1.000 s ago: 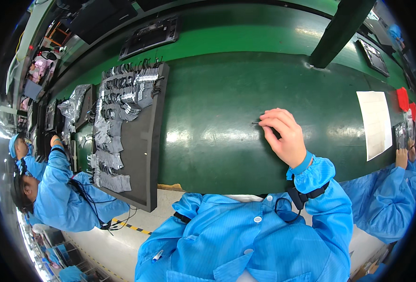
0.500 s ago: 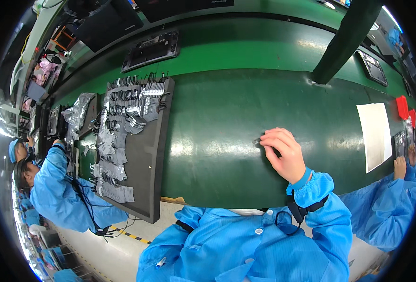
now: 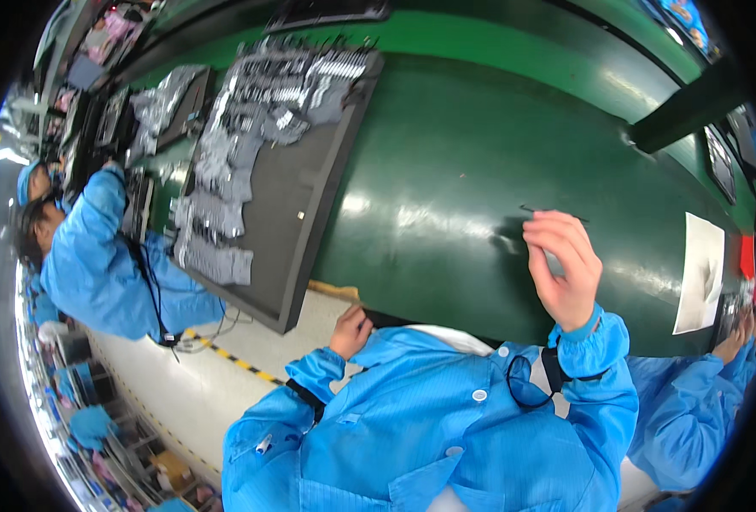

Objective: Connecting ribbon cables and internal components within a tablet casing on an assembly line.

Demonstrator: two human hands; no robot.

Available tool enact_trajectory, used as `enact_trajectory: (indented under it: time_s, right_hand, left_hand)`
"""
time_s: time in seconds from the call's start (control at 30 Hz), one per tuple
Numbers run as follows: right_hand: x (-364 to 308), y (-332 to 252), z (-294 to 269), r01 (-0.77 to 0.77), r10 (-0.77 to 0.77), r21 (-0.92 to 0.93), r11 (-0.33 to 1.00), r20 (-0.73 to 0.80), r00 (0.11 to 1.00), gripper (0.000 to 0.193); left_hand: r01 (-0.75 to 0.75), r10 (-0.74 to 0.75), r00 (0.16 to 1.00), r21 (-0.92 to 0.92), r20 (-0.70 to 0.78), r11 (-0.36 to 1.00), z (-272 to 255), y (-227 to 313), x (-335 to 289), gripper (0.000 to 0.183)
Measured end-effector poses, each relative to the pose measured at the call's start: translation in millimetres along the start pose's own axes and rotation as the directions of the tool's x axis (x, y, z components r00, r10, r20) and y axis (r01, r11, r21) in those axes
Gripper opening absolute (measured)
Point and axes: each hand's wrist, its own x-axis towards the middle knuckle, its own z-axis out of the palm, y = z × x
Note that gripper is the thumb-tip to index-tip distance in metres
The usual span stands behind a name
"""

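My right hand (image 3: pixel 566 269) hovers over the green bench, right of the middle, with its fingers bent together. A thin, dark, wire-like piece (image 3: pixel 529 209) pokes out on both sides of the fingertips; its kind is too small to make out. At the bench's front edge, near the tray's lower corner, my left hand (image 3: pixel 350 331) is curled closed. Whatever lies inside those fingers, if anything, is hidden. To the left sits a dark shallow tray (image 3: pixel 322 200) with rows of flat silver-grey parts (image 3: pixel 216 264); black leads stick out at the far rows.
A white sheet (image 3: pixel 700 273) lies on the bench (image 3: pixel 446 145) at the right, beside a red bin (image 3: pixel 747 256). A dark post (image 3: pixel 689 107) rises at the far right. Co-workers in blue sit at the left (image 3: pixel 96 247) and right (image 3: pixel 685 410).
The whole view has shifted and turned, so the tray sits higher. My left hand has come into sight at the bench edge. My right hand still has its fingers bent around the thin dark piece.
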Motion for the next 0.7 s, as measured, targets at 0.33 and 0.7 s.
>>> enact_trajectory:
  time_s: [0.33,0.7]
  right_hand:
    - [-59.3,-75.9,79.4,-0.204,-0.249,0.558,0.805,0.629,0.736,0.029]
    - [-97.5,-75.4,211.7,-0.311,-0.003,0.263,0.913,0.768,0.64,0.029]
  left_hand:
    - [0.172,-0.227,0.968,-0.367,-0.111,0.914,20.4,-13.5,-7.7,0.026]
    - [0.266,-0.505,0.858,-0.765,-0.089,0.586,15.3,-18.1,-39.4,0.032]
